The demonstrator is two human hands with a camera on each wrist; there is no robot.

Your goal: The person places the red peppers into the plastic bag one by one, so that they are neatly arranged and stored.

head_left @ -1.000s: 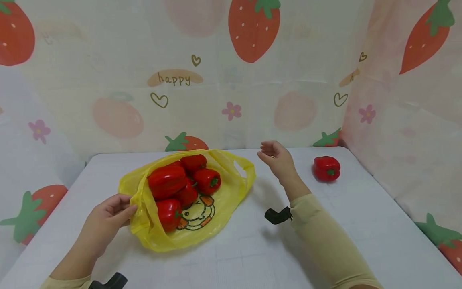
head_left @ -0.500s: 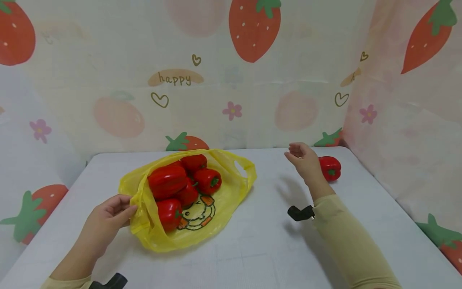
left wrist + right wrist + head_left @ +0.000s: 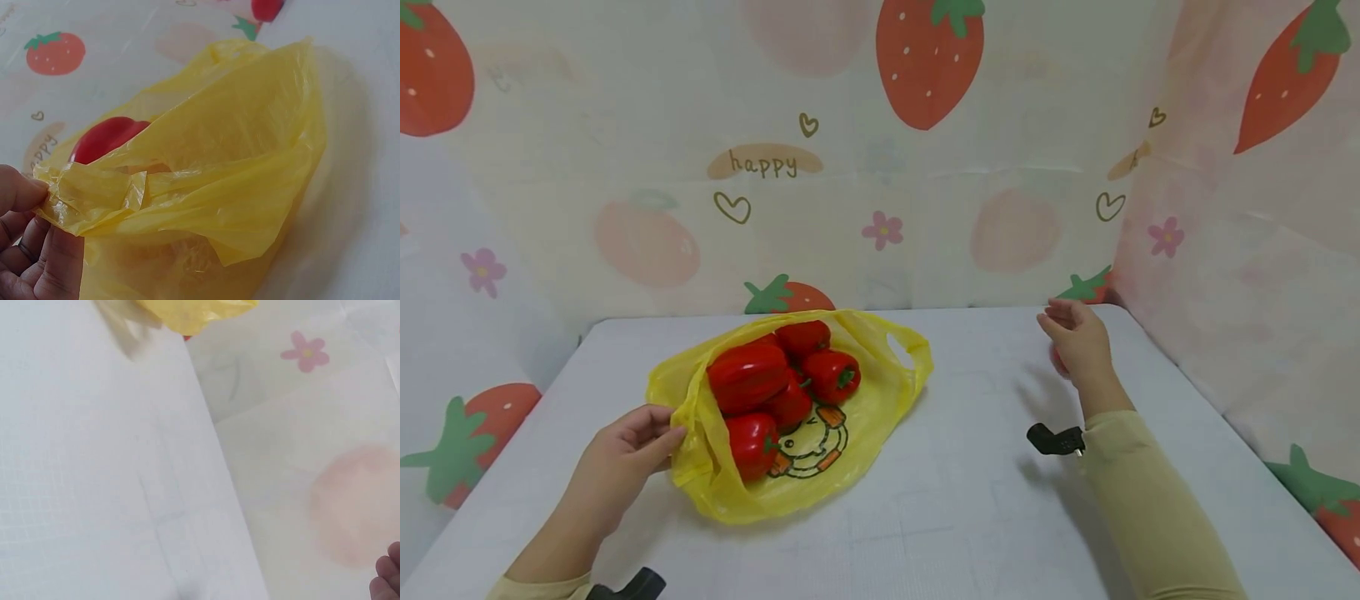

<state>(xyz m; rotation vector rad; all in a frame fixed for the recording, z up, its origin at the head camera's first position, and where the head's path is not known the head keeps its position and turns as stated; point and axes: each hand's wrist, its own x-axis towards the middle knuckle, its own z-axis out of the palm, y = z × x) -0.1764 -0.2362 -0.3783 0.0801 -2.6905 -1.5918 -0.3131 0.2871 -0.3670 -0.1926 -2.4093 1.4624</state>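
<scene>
My left hand (image 3: 625,450) pinches the left edge of a yellow plastic bag (image 3: 868,454) between thumb and fingers. The bag lies on its side, mouth facing up and toward me. Several red bell peppers (image 3: 748,379) are inside it, some with green stems showing. Close up in the left wrist view, the crumpled bag rim (image 3: 94,194) sits in the pinch, and one bell pepper (image 3: 112,137) shows behind it. On the far right, my right hand (image 3: 1081,346) hovers with loosely bent fingers and holds nothing. Behind it, a lone bell pepper (image 3: 1057,362) is almost hidden.
The white table (image 3: 925,533) reaches back to a wall cloth (image 3: 925,183) printed with strawberries, flowers and hearts. Another printed cloth (image 3: 1262,275) stands along the right side. A black wrist mount (image 3: 1056,439) sticks out from the right sleeve.
My right hand has moved from beside the bag to the right, across the table, and now covers most of the lone bell pepper. My left hand and the bag have stayed put.
</scene>
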